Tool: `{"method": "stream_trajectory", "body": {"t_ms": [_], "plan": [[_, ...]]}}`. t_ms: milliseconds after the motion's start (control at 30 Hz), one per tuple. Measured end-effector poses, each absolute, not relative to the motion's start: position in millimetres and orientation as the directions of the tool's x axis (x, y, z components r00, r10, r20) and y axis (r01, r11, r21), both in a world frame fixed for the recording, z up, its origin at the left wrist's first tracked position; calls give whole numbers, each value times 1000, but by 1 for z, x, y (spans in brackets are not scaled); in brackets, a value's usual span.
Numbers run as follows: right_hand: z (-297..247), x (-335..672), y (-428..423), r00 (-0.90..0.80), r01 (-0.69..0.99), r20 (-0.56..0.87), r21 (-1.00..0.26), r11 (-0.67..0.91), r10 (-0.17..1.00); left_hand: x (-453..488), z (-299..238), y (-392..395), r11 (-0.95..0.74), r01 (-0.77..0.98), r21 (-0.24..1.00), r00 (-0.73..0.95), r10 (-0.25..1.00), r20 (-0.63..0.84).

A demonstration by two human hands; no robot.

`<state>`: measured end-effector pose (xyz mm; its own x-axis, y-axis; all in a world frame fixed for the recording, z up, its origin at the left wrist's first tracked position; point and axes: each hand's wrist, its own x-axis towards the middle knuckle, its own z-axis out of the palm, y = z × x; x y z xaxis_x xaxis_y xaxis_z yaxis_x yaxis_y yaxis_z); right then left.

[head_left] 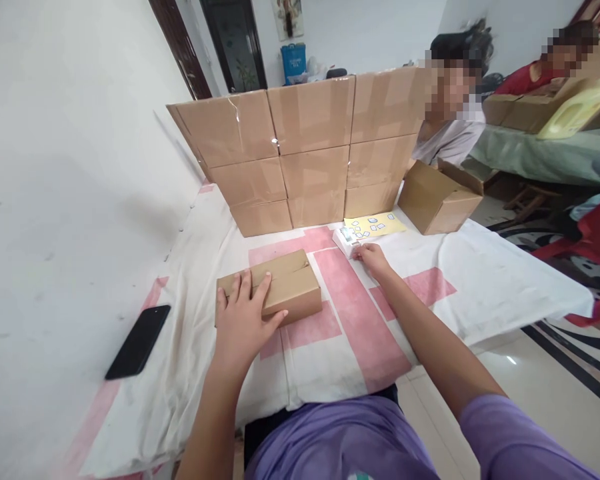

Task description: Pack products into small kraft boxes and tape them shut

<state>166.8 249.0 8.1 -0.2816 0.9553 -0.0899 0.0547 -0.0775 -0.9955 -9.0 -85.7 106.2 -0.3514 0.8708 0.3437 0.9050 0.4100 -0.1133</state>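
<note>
A closed brown cardboard box [294, 275] lies flat on the cloth-covered table in front of me. My left hand [243, 308] rests on its left part, fingers spread over the top and the thumb by the near edge. Further off to the right, my right hand [373, 259] has its fingers closed at the near corner of a small white box-like item [346, 241] with green print on top. The fingertips are partly hidden, and I cannot make out exactly what that item is. Just behind it lies a yellow sheet [380, 225] bearing several small outlined stickers or drawings.
A wall of stacked cardboard boxes [313, 150] stands across the table's back. An open carton [440, 200] sits right of it, near a person in a light top [450, 140]. A black phone [138, 342] lies at left. Another person in red [525, 80] sits beyond, near a yellow jug [575, 110].
</note>
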Motion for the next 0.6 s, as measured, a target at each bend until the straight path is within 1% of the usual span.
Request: {"method": "stream_trajectory", "body": {"t_ms": [233, 433, 600], "plan": [[4, 164, 250, -251, 53, -92, -995, -81, 964, -7, 108, -85, 420, 901, -106, -367, 871, 327], [6, 167, 247, -265, 7, -118, -993, -120, 957, -6, 110, -85, 427, 897, -113, -374, 870, 321], [8, 173, 241, -312, -67, -86, -991, -113, 946, -7, 109, -86, 417, 904, -95, -366, 869, 334]]}}
